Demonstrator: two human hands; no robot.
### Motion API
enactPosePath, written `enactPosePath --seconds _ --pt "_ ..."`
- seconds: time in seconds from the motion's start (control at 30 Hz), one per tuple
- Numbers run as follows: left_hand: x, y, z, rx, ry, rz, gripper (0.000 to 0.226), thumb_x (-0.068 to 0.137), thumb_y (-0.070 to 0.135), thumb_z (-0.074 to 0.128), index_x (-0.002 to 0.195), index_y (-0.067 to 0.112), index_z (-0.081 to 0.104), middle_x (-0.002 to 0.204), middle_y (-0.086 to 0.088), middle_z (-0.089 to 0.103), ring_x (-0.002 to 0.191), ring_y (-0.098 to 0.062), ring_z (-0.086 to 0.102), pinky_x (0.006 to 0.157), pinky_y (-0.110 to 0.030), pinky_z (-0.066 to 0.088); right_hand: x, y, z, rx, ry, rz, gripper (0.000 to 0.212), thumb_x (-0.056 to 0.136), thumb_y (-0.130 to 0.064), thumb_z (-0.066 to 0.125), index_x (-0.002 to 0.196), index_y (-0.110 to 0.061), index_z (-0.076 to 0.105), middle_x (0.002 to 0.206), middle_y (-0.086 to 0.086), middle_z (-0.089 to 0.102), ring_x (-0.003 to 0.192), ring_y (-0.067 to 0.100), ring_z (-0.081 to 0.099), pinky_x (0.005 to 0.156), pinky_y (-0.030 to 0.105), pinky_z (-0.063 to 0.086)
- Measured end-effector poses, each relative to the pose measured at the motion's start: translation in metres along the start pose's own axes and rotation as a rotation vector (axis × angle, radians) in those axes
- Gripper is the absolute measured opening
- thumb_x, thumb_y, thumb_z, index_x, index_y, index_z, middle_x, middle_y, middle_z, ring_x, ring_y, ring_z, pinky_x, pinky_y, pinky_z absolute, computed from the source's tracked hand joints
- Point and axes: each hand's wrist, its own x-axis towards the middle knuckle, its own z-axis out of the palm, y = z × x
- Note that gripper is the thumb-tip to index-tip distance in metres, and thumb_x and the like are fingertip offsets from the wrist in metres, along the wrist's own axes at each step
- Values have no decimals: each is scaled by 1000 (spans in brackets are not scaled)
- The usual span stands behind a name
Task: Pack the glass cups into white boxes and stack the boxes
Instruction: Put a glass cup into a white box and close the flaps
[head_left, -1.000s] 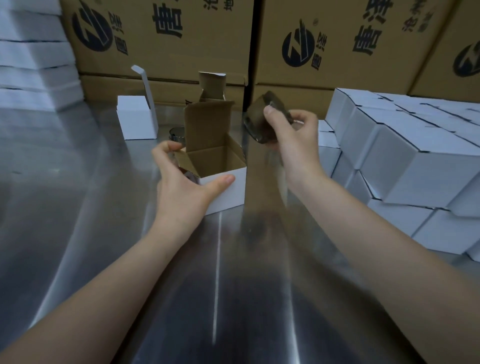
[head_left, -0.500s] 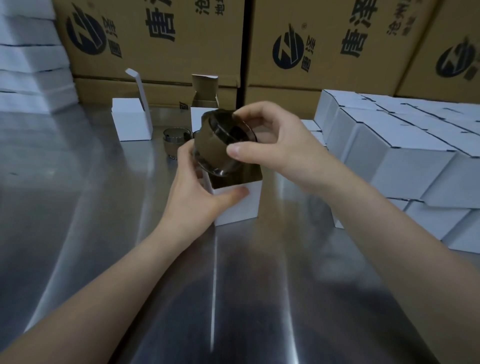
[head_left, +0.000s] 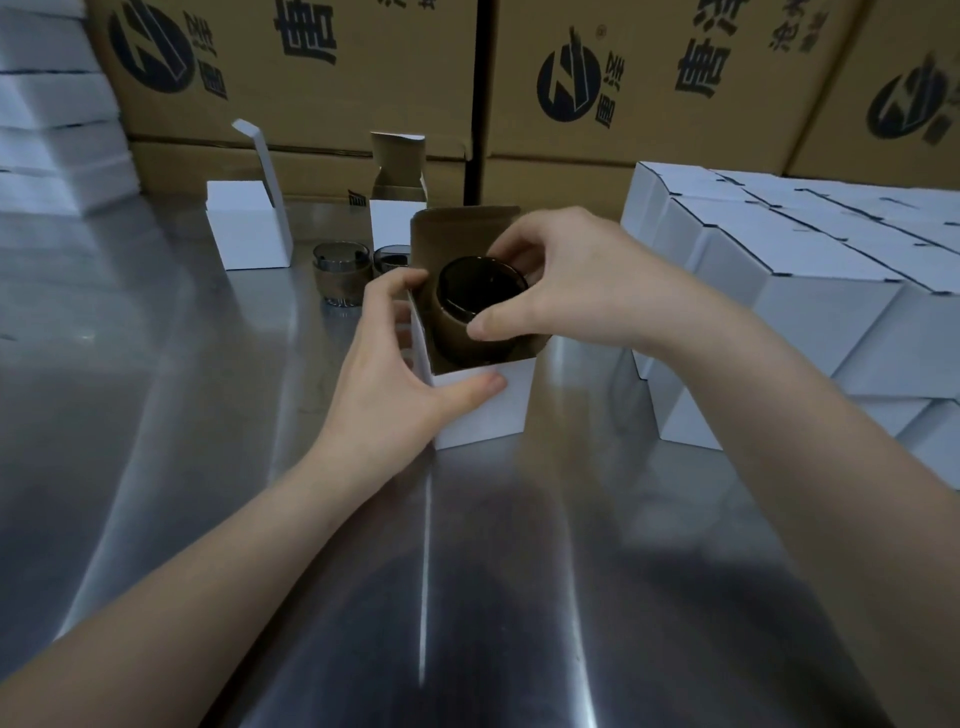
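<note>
Dim light, glare on steel

Low, cool light overall. Long white glare streaks run down the metal surface (head_left: 208, 467). Soft shadows pool beneath both forearms. Slight softness throughout; straight lines bow towards the frame edges from the wide lens.

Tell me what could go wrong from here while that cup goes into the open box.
1. The cup sits tilted and only partly inside the box. Held by the right hand, it might catch on a wall and slip.
2. The box stands on a smooth metal table, so it may slide if the left hand loosens.
3. Two loose cups stand just behind the left hand and could be knocked.
</note>
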Motion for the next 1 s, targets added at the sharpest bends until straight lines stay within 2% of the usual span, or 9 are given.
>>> enactPosePath --seconds 0.2,0.37,0.5,0.67,1.0 --pt "-3 4 3 25 14 9 89 65 32 91 132 42 33 122 25 49 113 1 54 91 -21 47 0 -4 9 -157 5 53 55 61 -51 82 102 -20 64 93 -5 64 83 10 60 66 29 54" --pt "-5 8 6 35 18 6 89 65 29 91 131 42 34 123 18 51 111 0 56 89 -17 47 1 -4 17 -244 -18 72 47 60 -50 83 84 -13 68 78 -1 59 69 12 55 48 25 37" --pt "-7 10 7 45 24 16 87 66 28 90 131 41 34 127 13 52 114 -5 56 95 -24 49 1 -4 20 -262 -63 89 46 61 -51 84 80 -13 65 74 -1 52 67 13 51 48 27 32" --pt "-7 10 7 80 3 5 88 68 33 88 138 39 33 136 7 48 126 -13 50 106 -41 46 6 -5 18 -247 -142 153 49 62 -52 84 85 -17 59 84 -3 55 75 12 53 51 26 34" --pt "-9 13 7 137 -37 11 86 73 35 84 143 36 34 136 9 43 126 -7 44 107 -39 44 13 -6 16 -322 -241 194 49 62 -57 82 71 -19 52 74 -3 54 67 12 52 50 26 35"
